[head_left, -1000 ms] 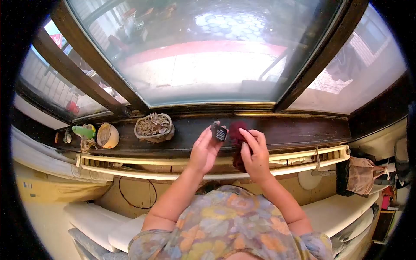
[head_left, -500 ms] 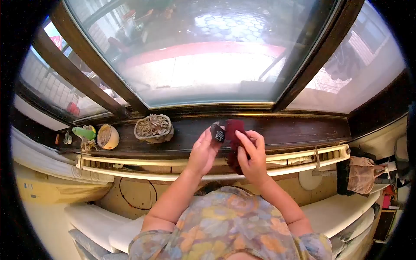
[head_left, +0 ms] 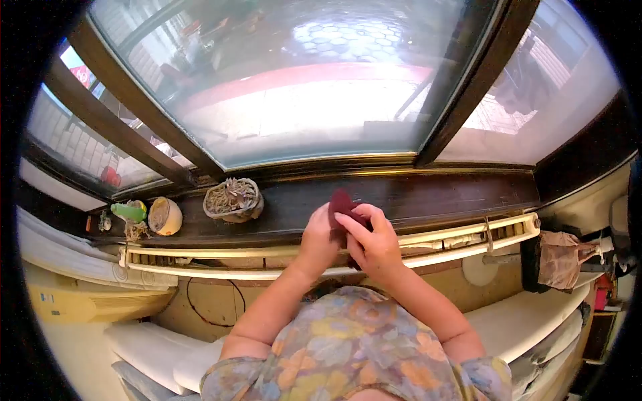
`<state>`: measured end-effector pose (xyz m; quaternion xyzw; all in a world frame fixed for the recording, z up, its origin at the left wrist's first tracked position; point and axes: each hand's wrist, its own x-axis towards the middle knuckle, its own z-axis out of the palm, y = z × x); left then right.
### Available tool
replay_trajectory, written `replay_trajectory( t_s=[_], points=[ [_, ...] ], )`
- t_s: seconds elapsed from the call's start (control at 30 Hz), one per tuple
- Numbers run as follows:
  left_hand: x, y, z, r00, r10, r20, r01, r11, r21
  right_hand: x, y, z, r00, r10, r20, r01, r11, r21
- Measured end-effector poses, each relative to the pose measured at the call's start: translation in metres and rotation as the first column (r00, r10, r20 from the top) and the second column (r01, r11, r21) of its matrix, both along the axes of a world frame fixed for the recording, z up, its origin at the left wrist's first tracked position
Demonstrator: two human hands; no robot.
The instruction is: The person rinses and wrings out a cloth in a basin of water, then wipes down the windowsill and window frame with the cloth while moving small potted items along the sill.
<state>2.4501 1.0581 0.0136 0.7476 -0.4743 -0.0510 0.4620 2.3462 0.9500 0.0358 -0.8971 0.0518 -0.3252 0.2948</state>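
A dark maroon cloth (head_left: 342, 198) is bunched between my two hands, above the dark wooden windowsill (head_left: 414, 197). My right hand (head_left: 378, 244) is closed on it, fingers pressing it toward my left. Closed and partly covered by the cloth, my left hand (head_left: 318, 235) held a small black block-shaped object with white print half a second ago. That object is now hidden behind the cloth and fingers.
Left along the sill stand a stone-like planter of dry plants (head_left: 233, 202), a round pot (head_left: 164, 217) and a green bottle-like item (head_left: 129, 212). A cream radiator (head_left: 455, 250) runs below the sill. A large window (head_left: 321, 113) rises behind it.
My right hand has brought the cloth left and over the black object, which has gone out of sight. The view has shifted slightly.
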Motion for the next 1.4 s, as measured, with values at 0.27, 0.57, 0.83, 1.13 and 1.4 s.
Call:
replay_trajectory(
  t_s=[0.27, 0.57, 0.83, 1.13, 1.4],
  points=[
    [-0.004, 0.005, -0.008, 0.987, 0.074, 0.14, -0.08, 0.996, 0.036, 0.0, -0.022, -0.012, 0.973, -0.232, 0.013, 0.229, 0.967, 0.115],
    [0.005, 0.007, -0.016, 1.0, 0.002, 0.017, -0.003, 0.999, 0.044, 0.003, -0.037, -0.035, 0.955, -0.276, -0.108, 0.296, 0.914, 0.277],
    [0.017, 0.003, -0.026, -0.075, -0.291, -0.954, -0.332, 0.909, -0.251, -0.012, -0.038, -0.037, 0.966, -0.185, -0.18, 0.257, 0.748, 0.612],
    [0.012, 0.0, -0.029, -0.052, -0.265, -0.963, -0.437, 0.873, -0.217, -0.01, -0.006, -0.025, 0.983, -0.181, -0.022, 0.157, 0.782, 0.603],
    [0.008, 0.003, -0.02, -0.163, -0.225, -0.961, -0.29, 0.942, -0.171, 0.006, 0.007, -0.03, 0.999, -0.051, 0.019, 0.042, 0.94, 0.339]
  ],
)
